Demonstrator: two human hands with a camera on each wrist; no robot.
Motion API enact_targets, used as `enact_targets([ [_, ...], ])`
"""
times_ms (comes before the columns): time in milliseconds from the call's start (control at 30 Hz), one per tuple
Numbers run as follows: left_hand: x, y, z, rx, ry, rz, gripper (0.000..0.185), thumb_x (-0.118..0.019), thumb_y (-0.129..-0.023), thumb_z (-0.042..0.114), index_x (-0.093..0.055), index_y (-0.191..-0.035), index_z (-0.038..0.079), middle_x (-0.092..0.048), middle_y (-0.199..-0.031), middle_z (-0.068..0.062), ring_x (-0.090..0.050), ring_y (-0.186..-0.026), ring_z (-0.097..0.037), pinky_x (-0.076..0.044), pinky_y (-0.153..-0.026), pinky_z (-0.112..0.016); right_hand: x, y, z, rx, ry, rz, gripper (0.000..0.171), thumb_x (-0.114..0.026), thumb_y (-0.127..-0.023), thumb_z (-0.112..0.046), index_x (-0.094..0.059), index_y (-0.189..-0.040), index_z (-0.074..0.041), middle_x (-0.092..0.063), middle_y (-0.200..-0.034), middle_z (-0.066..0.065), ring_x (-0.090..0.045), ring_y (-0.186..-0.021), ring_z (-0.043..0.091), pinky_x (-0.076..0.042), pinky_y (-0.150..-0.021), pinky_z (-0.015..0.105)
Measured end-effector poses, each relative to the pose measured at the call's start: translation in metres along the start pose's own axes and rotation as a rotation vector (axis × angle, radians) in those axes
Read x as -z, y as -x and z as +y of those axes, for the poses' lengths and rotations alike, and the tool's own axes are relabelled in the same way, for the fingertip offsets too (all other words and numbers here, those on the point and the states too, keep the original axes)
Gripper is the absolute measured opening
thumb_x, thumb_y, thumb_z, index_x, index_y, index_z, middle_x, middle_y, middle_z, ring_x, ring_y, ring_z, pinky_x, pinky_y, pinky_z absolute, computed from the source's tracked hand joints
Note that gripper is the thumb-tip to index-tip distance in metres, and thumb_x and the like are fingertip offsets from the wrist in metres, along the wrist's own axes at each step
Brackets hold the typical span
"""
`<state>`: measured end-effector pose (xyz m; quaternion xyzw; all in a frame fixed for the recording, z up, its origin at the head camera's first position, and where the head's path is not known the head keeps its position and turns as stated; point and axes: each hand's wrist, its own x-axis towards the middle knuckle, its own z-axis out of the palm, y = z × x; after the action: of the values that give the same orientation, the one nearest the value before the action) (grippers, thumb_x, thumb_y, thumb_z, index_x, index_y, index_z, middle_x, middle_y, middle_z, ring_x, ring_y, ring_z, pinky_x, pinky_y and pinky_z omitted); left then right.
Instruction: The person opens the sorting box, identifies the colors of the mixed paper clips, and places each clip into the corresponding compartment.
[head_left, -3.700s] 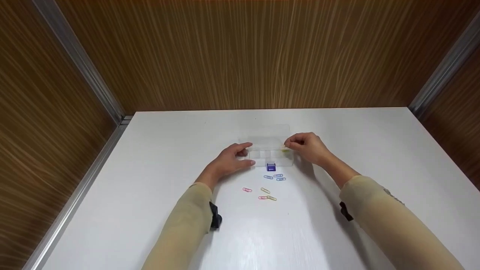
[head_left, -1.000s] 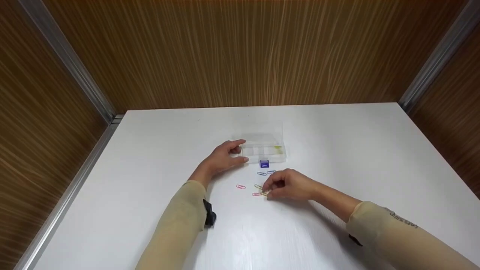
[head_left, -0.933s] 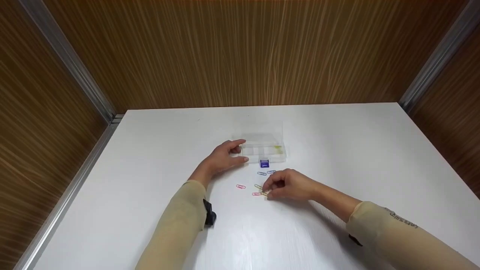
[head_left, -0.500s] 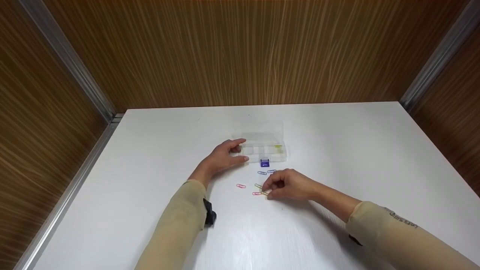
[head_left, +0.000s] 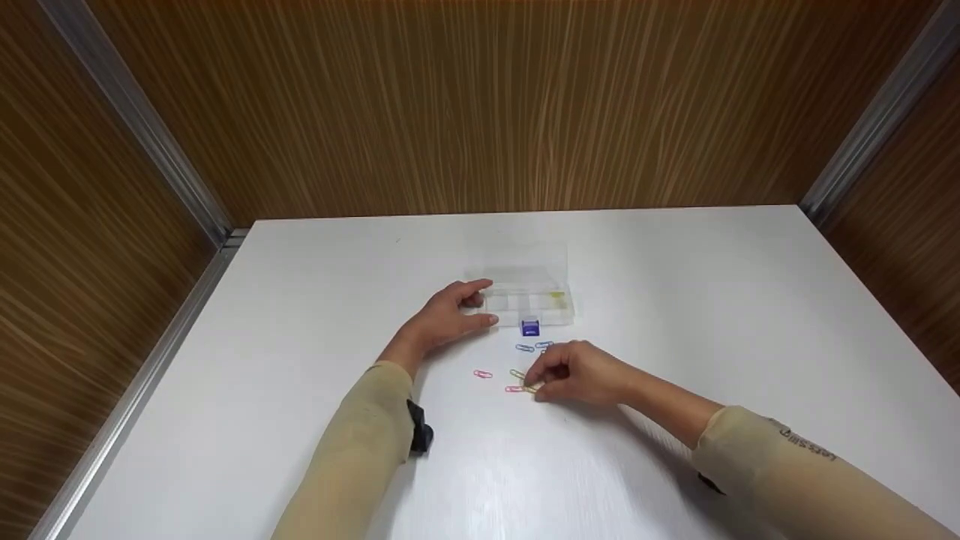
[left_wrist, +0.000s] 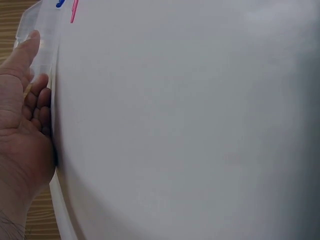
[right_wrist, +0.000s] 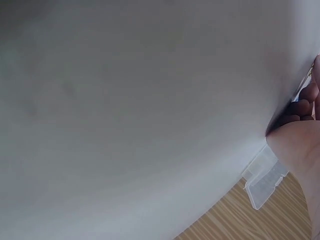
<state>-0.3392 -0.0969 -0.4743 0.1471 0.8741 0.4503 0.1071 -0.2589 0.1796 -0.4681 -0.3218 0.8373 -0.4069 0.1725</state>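
A clear plastic compartment box point(head_left: 525, 302) lies mid-table, its lid open behind it and a blue clasp point(head_left: 529, 328) at the front. One yellow clip point(head_left: 556, 296) lies in its right compartment. My left hand point(head_left: 484, 302) grips the box's left end, thumb in front and fingers behind. In the left wrist view the left hand point(left_wrist: 30, 107) lies against the box wall point(left_wrist: 42, 47). Several coloured paper clips lie in front of the box. My right hand point(head_left: 534, 383) pinches a yellow paper clip point(head_left: 529, 388) there on the table.
Loose clips near my right hand: a pink clip point(head_left: 482, 373), another pink one point(head_left: 513, 388), a yellow-green one point(head_left: 517, 373) and two blue ones point(head_left: 524, 347). The white table point(head_left: 675, 300) is walled by wood panels at the back and on both sides.
My right hand left the box's right compartment, where a yellow clip now lies, and came down to the loose clips. Over the last second it has barely moved. The left hand stays put.
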Motion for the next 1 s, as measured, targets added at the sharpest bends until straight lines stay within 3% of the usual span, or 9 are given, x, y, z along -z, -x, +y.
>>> enact_targets([
  [433,0.0001,-0.0003,-0.0002,-0.012,-0.008,-0.003,0.069,-0.081,-0.096,0.034,-0.053,-0.158,0.022,-0.056,-0.130,-0.003,-0.050,-0.123,-0.023,-0.038,-0.116,-0.042,-0.0008,0.0003,-0.0021,-0.009,0.030,0.007,0.011,-0.085,-0.091,-0.010,-0.084,-0.101,-0.014,-0.069,-0.089,-0.005,-0.056,-0.083,0.013,-0.045,-0.073,0.022],
  [833,-0.0009,0.0001,0.0003,0.024,0.010,0.002,0.069,-0.082,-0.095,0.036,-0.054,-0.157,0.026,-0.057,-0.131,-0.002,-0.050,-0.124,-0.022,-0.037,-0.117,-0.042,-0.0018,0.0009,-0.0018,0.006,0.029,0.011,0.009,-0.085,-0.091,-0.009,-0.084,-0.098,-0.014,-0.071,-0.092,-0.004,-0.057,-0.086,0.013,-0.046,-0.075,0.022],
  [1000,-0.0006,0.0007,-0.0003,-0.007,0.020,0.004,0.069,-0.082,-0.095,0.033,-0.054,-0.157,0.022,-0.057,-0.129,-0.003,-0.050,-0.122,-0.023,-0.037,-0.115,-0.042,-0.0019,0.0015,-0.0029,-0.002,0.025,0.010,0.007,-0.084,-0.091,-0.008,-0.084,-0.096,-0.013,-0.071,-0.091,-0.003,-0.058,-0.085,0.012,-0.047,-0.074,0.021],
])
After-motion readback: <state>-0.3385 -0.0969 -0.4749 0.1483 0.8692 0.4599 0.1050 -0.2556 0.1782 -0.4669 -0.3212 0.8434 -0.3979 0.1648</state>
